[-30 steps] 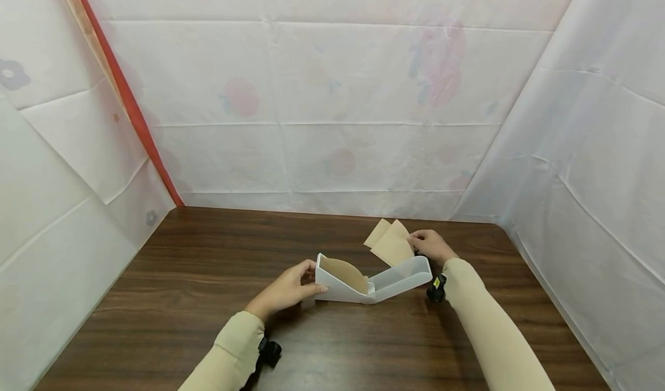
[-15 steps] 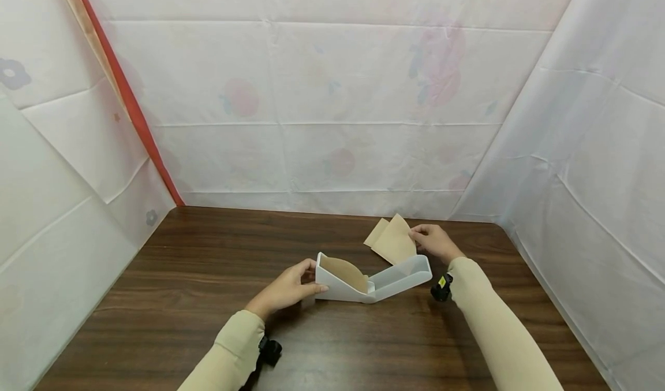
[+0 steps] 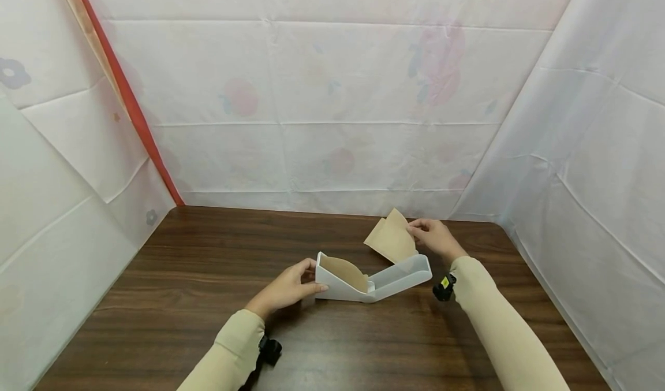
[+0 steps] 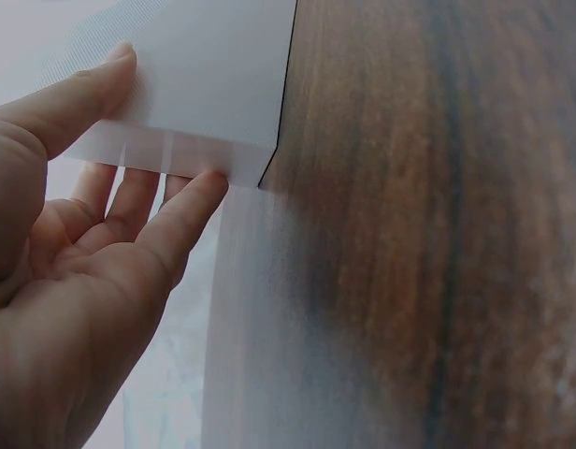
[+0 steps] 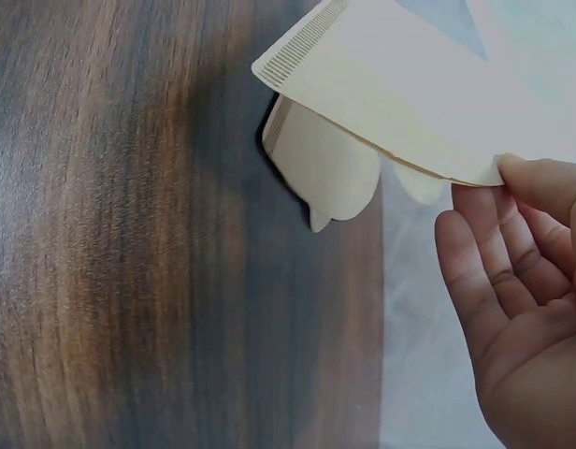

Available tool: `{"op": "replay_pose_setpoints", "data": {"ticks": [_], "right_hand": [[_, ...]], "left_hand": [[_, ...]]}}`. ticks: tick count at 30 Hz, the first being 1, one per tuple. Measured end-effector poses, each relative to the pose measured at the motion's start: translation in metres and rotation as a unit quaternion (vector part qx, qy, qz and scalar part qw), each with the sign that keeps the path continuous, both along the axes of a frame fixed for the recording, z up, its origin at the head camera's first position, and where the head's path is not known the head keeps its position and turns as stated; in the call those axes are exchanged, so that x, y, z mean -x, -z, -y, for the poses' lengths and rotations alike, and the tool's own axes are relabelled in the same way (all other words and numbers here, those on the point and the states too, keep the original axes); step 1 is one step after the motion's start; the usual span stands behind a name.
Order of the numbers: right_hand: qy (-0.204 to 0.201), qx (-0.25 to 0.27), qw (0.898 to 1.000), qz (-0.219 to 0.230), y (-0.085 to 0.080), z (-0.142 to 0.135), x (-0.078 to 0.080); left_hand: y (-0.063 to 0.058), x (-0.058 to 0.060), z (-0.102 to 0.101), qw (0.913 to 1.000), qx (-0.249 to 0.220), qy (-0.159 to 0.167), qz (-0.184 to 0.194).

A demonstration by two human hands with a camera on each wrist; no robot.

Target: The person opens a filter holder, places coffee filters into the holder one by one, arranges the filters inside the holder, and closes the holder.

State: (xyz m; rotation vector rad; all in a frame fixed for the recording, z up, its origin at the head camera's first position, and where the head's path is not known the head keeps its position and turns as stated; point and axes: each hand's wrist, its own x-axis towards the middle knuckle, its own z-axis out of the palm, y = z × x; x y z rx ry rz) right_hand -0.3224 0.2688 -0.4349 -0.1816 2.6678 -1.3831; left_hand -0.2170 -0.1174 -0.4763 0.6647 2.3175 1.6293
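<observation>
A white filter holder box (image 3: 335, 286) stands on the table, its translucent lid (image 3: 402, 278) swung out to the right. Tan paper coffee filters (image 3: 344, 271) sit inside it. My left hand (image 3: 284, 289) holds the box's left end; in the left wrist view the thumb lies on one face and fingertips touch the end wall. Beyond the lid, my right hand (image 3: 435, 238) pinches a cone-shaped coffee filter (image 3: 396, 241) by its edge between thumb and fingers. The right wrist view shows this filter's crimped edge and more filters (image 5: 325, 168) lying beneath it on the table.
The dark wood table (image 3: 208, 333) ends at a patterned white cloth (image 3: 332, 90) behind. Cloth also hangs at the left and right sides. A small black camera (image 3: 270, 352) is strapped to the left wrist, another (image 3: 444, 287) to the right.
My right hand has moved slightly away from me, lifting and turning the pinched filter, which now covers more of the filters behind it. The left hand and the box have stayed put.
</observation>
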Motion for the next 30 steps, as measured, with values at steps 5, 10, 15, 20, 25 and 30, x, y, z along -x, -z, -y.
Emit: {"op": "replay_pose_setpoints", "data": {"ticks": [5, 10, 15, 20, 25, 30], "right_hand": [[-0.024, -0.007, 0.998, -0.059, -0.013, 0.004, -0.008], [-0.041, -0.010, 0.995, -0.090, -0.024, 0.008, -0.014], [-0.051, -0.003, 0.993, -0.109, -0.033, 0.012, -0.019], [-0.060, -0.003, 0.990, -0.126, -0.040, 0.015, -0.024], [-0.065, -0.012, 0.987, -0.149, -0.049, 0.019, -0.032], [-0.069, -0.015, 0.984, -0.164, -0.056, 0.023, -0.039]], "left_hand": [[0.001, -0.001, 0.000, 1.0000, 0.000, 0.000, 0.003], [0.001, -0.002, 0.001, 1.0000, 0.005, -0.001, 0.002], [-0.001, -0.003, 0.003, 1.0000, 0.006, -0.003, 0.001], [-0.001, -0.004, 0.003, 1.0000, 0.004, -0.003, 0.003], [0.001, -0.005, 0.003, 1.0000, -0.002, -0.003, 0.004], [0.003, -0.005, 0.003, 1.0000, -0.001, -0.001, 0.003]]}}
